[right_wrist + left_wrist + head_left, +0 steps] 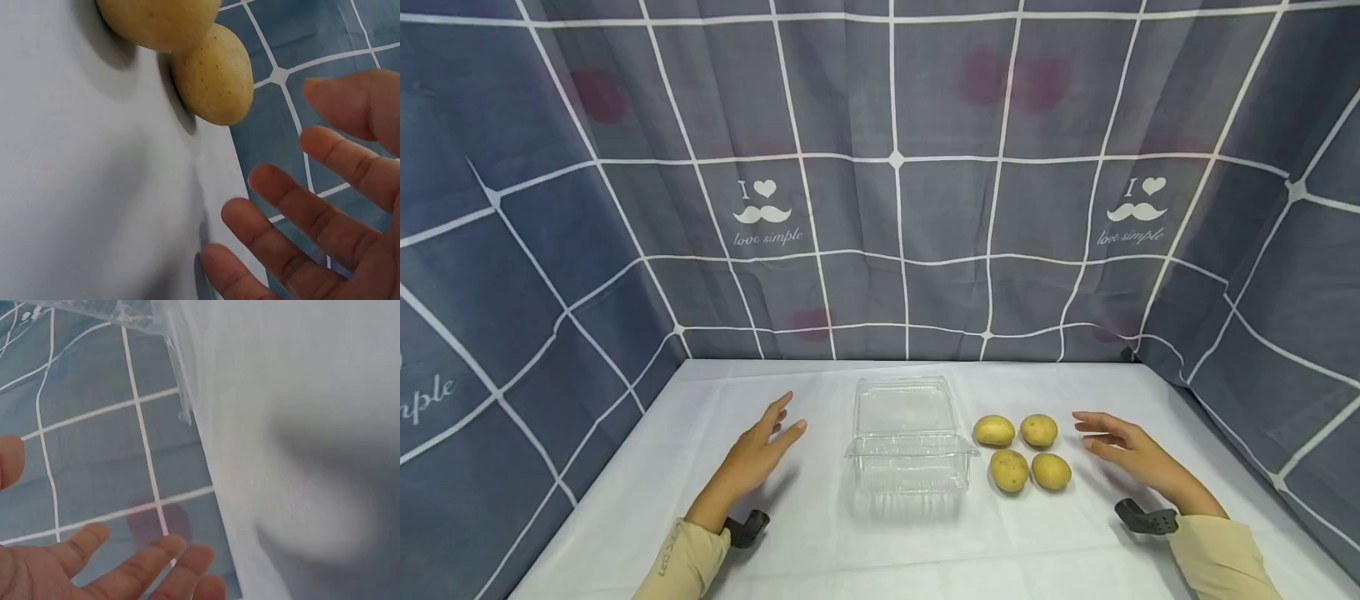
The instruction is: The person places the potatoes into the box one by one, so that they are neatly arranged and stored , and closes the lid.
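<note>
A clear plastic clamshell box (912, 467) stands on the white table with its lid (901, 407) raised at the back. To its right sit several yellow potatoes, among them a back left potato (994, 430), a back right one (1039, 431), a front left one (1008, 470) and a front right one (1051, 472). My left hand (752, 458) hovers left of the box, fingers loosely extended and holding nothing. My right hand (1131, 454) is right of the potatoes, also holding nothing; in the right wrist view its relaxed fingers (300, 219) are apart from a potato (215, 75).
A white cloth covers the table (865, 550). Dark blue-grey curtains with white lines (865, 208) stand behind it and along both sides. A black wrist device (747, 528) sits at the left sleeve, another black wrist device (1146, 517) at the right.
</note>
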`<state>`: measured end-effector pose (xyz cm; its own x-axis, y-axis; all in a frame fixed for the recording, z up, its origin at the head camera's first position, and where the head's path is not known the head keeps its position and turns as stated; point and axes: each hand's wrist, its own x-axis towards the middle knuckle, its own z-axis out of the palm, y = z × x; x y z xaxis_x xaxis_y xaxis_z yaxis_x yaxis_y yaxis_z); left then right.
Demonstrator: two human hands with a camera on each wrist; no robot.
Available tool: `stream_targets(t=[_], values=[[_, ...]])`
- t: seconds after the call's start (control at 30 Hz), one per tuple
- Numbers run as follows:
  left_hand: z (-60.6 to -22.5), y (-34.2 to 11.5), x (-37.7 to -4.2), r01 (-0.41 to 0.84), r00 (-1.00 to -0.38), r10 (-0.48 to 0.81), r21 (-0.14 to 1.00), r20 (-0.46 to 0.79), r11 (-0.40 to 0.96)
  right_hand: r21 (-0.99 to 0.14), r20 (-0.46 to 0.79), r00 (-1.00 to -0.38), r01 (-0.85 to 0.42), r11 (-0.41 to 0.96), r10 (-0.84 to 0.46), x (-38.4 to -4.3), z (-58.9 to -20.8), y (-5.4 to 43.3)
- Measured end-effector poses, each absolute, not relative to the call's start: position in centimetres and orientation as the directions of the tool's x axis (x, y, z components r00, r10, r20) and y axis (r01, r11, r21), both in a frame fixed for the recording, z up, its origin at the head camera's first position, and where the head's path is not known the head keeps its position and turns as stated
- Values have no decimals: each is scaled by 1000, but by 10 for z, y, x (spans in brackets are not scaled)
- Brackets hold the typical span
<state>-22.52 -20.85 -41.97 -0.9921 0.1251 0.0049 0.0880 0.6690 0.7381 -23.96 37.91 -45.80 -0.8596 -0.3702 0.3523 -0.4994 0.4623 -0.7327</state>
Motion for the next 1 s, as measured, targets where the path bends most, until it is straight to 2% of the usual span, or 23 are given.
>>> stream_targets(t=[0.1, 0.27, 0.47, 0.67, 1.0], values=[[-419, -204, -225, 77, -988, 150, 787, -20, 612, -769, 326, -859, -484, 417, -395, -240, -459, 376], [-420, -196, -225, 71, -972, 232, 879, -46, 471, -859, 193, -895, -353, 371, -403, -239, -458, 371], [-421, -191, -228, 45, -950, 302, 927, -75, 372, -891, 125, -909, -279, 358, -397, -238, -455, 366], [-424, -188, -231, 13, -929, 350, 936, -118, 351, -925, 107, -900, -247, 290, -423, -236, -454, 364], [-425, -183, -232, -50, -870, 466, 969, -162, 244, -933, 133, -843, -283, 220, -522, -237, -461, 365]])
